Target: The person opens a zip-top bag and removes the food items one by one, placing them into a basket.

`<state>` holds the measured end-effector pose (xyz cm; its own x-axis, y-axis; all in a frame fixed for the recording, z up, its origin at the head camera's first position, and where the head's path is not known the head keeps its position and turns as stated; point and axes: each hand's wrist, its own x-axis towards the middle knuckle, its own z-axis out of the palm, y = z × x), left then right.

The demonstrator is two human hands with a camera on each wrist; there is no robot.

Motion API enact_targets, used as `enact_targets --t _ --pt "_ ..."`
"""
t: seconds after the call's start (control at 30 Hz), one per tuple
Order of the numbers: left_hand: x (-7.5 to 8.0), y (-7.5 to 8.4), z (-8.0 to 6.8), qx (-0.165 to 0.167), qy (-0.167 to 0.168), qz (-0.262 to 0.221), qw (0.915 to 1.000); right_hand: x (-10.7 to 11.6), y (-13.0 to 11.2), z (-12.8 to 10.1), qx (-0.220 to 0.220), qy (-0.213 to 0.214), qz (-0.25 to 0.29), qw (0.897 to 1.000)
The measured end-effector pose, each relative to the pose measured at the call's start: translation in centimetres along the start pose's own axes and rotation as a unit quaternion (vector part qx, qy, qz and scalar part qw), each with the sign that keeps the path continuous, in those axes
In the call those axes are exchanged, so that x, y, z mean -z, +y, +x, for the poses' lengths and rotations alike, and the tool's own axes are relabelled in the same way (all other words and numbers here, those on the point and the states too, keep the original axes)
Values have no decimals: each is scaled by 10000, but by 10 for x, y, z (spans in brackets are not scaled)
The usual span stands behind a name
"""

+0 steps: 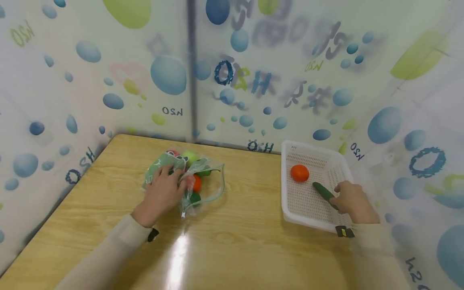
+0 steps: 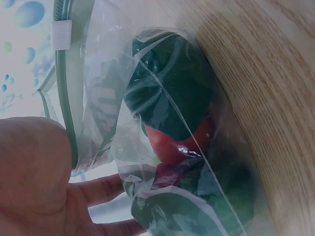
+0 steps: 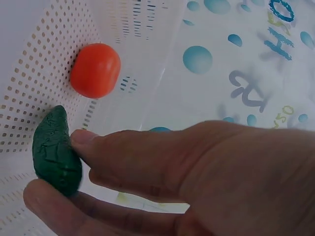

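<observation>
My right hand (image 1: 353, 201) is inside a white perforated basket (image 1: 286, 189), its thumb and fingers pinching the lower end of a dark green cucumber (image 3: 56, 152). A red-orange tomato (image 1: 299, 173) lies in the same basket, farther back. To the left, my left hand (image 1: 163, 195) rests on a clear zip bag (image 1: 214, 197) with a green printed patch. Its fingers (image 2: 106, 189) reach out against the plastic, apart from the thumb. Through the bag show a red-orange piece (image 1: 197, 183), a light green round piece (image 1: 189, 157) and several dark green pieces.
The wooden table (image 1: 246, 241) carries the bag on its left half and the basket at its right edge. Behind and at both sides stand pale walls (image 1: 239, 117) printed with bubbles. A white slider (image 2: 61, 35) sits on the bag's green zip strip.
</observation>
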<state>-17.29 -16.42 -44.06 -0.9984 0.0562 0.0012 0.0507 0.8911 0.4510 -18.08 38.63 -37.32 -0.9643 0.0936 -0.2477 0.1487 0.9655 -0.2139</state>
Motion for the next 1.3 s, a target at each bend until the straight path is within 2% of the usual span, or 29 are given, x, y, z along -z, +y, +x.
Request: enact_targets --t 0.2,0.33,0.5,0.73,0.9,1.03,1.17,1.3 --pt "-2 1 0 -83 52 100 9999 -1 -1 -5 219 216 -63 9995" --pt "-3 0 1 -120 102 136 9998 3 -15 -10 452 597 29 9972" --pt "-4 -2 3 -91 -13 60 9999 6 -54 -22 745 1150 100 9905" --pt "-4 0 2 -163 -40 109 9998 2 -129 -31 1459 1497 -90 9779" --pt "-6 1 4 -138 -152 74 9998 -1 -180 -34 2197 1399 -530 9640" --pt "-4 3 2 -102 -174 76 9998 -14 -221 -36 2913 1391 -951 9417" --pt "-1 4 1 -79 -204 107 9997 -34 -259 -35 3326 1104 -1290 9277" --pt "0 5 1 -95 -164 114 9998 -51 -289 -29 3540 688 -1455 9213"
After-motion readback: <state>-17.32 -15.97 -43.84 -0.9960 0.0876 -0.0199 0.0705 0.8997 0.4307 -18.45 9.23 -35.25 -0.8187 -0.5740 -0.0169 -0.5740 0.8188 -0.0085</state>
